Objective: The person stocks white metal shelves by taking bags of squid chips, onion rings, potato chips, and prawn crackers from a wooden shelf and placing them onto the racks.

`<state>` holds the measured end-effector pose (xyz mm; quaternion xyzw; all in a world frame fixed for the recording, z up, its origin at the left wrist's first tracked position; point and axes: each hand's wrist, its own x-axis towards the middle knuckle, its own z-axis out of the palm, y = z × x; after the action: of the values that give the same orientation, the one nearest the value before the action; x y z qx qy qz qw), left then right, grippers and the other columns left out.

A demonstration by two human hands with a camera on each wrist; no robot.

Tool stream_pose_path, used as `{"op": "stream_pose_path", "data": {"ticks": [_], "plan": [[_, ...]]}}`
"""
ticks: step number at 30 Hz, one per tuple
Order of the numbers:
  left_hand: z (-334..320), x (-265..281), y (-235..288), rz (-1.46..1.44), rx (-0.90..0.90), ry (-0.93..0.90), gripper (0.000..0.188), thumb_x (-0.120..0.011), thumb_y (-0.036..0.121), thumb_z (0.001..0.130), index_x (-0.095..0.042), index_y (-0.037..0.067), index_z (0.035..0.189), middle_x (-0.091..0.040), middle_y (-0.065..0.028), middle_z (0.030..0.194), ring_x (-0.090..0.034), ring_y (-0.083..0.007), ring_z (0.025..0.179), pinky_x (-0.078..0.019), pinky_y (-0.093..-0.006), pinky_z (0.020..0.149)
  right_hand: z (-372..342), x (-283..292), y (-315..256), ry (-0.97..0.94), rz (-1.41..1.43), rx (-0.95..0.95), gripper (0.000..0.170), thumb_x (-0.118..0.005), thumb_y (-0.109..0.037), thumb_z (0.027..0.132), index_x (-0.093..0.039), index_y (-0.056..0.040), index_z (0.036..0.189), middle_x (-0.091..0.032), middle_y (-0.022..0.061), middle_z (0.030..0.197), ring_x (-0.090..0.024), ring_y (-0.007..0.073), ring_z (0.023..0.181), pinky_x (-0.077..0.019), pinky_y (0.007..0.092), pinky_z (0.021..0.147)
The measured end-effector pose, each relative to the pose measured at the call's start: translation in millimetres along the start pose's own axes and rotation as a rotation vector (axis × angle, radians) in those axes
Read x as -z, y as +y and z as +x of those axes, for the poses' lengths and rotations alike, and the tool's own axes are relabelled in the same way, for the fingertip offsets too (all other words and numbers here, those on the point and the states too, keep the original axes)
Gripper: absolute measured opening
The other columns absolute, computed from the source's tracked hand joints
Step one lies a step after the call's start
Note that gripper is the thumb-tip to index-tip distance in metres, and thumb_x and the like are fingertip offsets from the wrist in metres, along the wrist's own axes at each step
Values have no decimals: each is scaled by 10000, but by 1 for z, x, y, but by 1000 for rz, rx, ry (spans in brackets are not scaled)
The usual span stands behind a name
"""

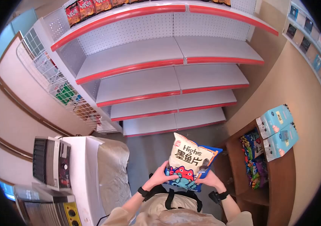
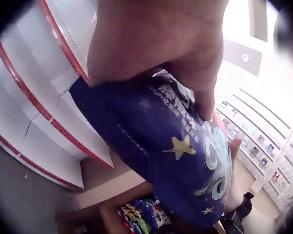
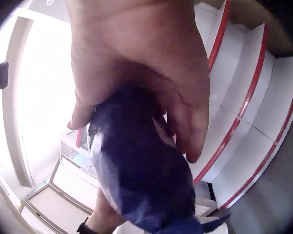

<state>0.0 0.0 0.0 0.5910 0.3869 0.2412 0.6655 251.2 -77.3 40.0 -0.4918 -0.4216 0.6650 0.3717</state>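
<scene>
The bag (image 1: 188,162) is in the lower middle of the head view, held up in front of the person's torso, its top tipped a little to the left. It looks plump, with a cream front and bright blue along the right edge and bottom. "High" and larger dark characters run across the upper front, with a small red mark at the upper left. Below them is a red cartoon face with round white eyes, and teal shapes fill the bottom. A small dark picture is printed near the right edge. In the left wrist view, another part of the bag is deep blue, with yellow stars and pale blue swirls; in the right wrist view, the blue wrapping is creased.

The left hand (image 1: 161,177) grips the bag's lower left side, its thumb over the front. The right hand (image 1: 211,180) grips the lower right side, its thumb on the front near the bottom.

Red-edged shelves (image 1: 141,84) fill the upper middle, with red packets (image 1: 94,7) at the top left. At the right, light blue packs (image 1: 281,130) sit on a brown cabinet (image 1: 283,180), with colourful packets (image 1: 256,162) inside.
</scene>
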Motion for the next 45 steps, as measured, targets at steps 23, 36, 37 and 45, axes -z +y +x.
{"op": "stream_pose_path", "data": {"ticks": [23, 36, 37, 45], "plan": [[-17, 260, -166, 192, 441, 586, 532, -666, 338, 797, -498, -28, 1145, -640, -116, 916, -612, -154, 795, -483, -275, 705, 346, -85, -367, -36, -287, 272, 308, -731, -207, 747, -598, -13, 946, -622, 17, 854, -563, 63, 760, -461, 229, 690], [-102, 175, -230, -374, 969, 952, 334, -636, 253, 796, -567, -34, 954, -625, -94, 733, -606, -163, 585, -491, -287, 501, 620, -176, -414, -206, -251, 494, 536, -714, -276, 751, -525, 18, 1158, -594, 112, 1093, -565, 171, 991, -423, 280, 877], [-97, 173, -212, -325, 1006, 946, 309, -629, 243, 796, -581, -31, 931, -625, -94, 724, -609, -167, 588, -495, -290, 503, 638, -183, -411, -210, -253, 493, 536, -714, -276, 751, -525, 18, 1158, -594, 112, 1093, -565, 171, 991, -423, 280, 877], [-93, 220, -242, -187, 886, 964, 236, -591, 236, 808, -630, 7, 851, -619, -73, 687, -615, -163, 640, -486, -305, 559, 701, -239, -411, 65, -561, 530, 629, -690, -412, 755, -508, -17, 1209, -523, 160, 1212, -506, 202, 1100, -389, 292, 921]]}}
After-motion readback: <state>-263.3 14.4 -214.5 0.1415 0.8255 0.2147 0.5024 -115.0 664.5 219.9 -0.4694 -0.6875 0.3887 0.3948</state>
